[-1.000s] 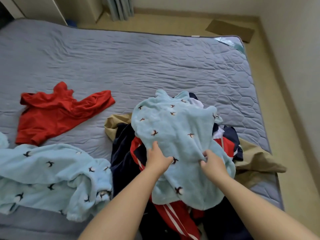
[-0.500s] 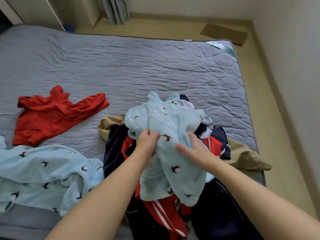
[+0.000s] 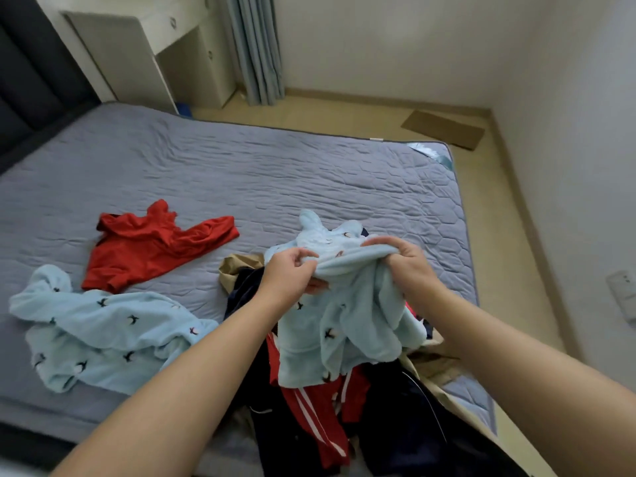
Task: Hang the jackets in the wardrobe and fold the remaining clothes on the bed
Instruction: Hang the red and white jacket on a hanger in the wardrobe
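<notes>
Left hand (image 3: 292, 271) at nine o'clock, right hand (image 3: 404, 266) at three, each gripping the top edge of the light-blue fleece garment (image 3: 351, 325); it hangs toward six over the clothes pile (image 3: 395, 425) on the bed (image 3: 241, 173).

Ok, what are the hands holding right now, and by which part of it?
Both hold the light blue fleece garment with small bird prints: left hand pinches its bunched top edge, right hand grips the same edge further right.
</notes>
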`<state>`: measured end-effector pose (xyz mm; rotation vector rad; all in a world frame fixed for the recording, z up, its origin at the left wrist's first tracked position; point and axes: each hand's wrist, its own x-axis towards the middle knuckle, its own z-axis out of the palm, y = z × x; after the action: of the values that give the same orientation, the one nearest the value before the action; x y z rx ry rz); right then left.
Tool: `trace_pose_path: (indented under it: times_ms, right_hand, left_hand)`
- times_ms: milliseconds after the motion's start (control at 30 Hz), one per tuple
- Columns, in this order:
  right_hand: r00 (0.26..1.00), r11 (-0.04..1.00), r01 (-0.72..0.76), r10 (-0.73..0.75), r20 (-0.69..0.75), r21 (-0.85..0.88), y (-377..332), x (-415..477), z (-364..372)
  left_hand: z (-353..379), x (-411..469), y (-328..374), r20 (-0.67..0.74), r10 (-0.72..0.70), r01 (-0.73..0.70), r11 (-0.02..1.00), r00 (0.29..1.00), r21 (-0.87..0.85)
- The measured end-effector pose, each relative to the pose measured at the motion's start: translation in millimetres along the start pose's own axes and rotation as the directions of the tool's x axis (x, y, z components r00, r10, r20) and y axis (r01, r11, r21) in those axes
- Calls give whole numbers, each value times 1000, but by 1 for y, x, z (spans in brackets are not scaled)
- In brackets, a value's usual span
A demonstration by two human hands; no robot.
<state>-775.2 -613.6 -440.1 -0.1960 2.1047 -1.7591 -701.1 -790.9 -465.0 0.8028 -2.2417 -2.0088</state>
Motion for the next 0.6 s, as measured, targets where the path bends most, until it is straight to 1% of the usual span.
trace_pose_path:
  times_ms: [33,100,133,200,233,267,367,400,433,467,500,533,567,600]
  right_hand:
    - [1000,1000,19,-19,-4,17,-19,-7,-4]
    - [997,995,81,-81,-3,54,-58,-22,-12]
    - [994,991,106,-107,4,82,-78,-30,-16]
    - [985,976,163,-169,32,147,-121,-48,-23]
    - [976,961,198,-211,54,193,-142,-58,-26]
    - [962,941,234,-260,80,244,-165,-67,-28]
    - [909,876,314,-389,151,366,-228,-95,-32]
    - [894,864,329,-415,170,380,-246,-104,-34]
    - [878,858,346,-439,191,379,-261,-113,-37]
    - [861,858,358,-455,225,368,-274,-123,-41]
    - [844,870,356,-456,282,343,-285,-132,-47]
    - [819,893,345,-437,373,288,-293,-140,-53]
    - [783,927,315,-375,496,203,-299,-147,-60]
    - [731,960,268,-259,632,83,-305,-154,-69]
  left_hand:
    - [-3,-12,13,-6,67,-67,995,998,76]
    - [-13,-38,39,31,230,-229,932,973,282]
    - [-17,-50,53,69,302,-307,888,951,343]
    - [-25,-72,79,112,416,-425,816,902,392]
    - [-28,-80,92,112,435,-439,794,894,419]
    - [-29,-86,106,105,422,-421,783,900,458]
    - [-30,-102,136,91,294,-289,748,951,598]
    - [-28,-109,145,66,242,-235,785,968,573]
    - [-25,-117,156,41,180,-177,859,983,480]
    - [-21,-127,166,2,106,-101,944,994,315]
    - [-19,-134,179,-38,43,-37,989,998,144]
    - [-20,-142,192,-70,8,-9,1000,998,-15]
    - [-22,-148,205,-83,-4,-5,994,997,-113]
    - [-25,-155,222,-80,2,-18,981,997,-191]
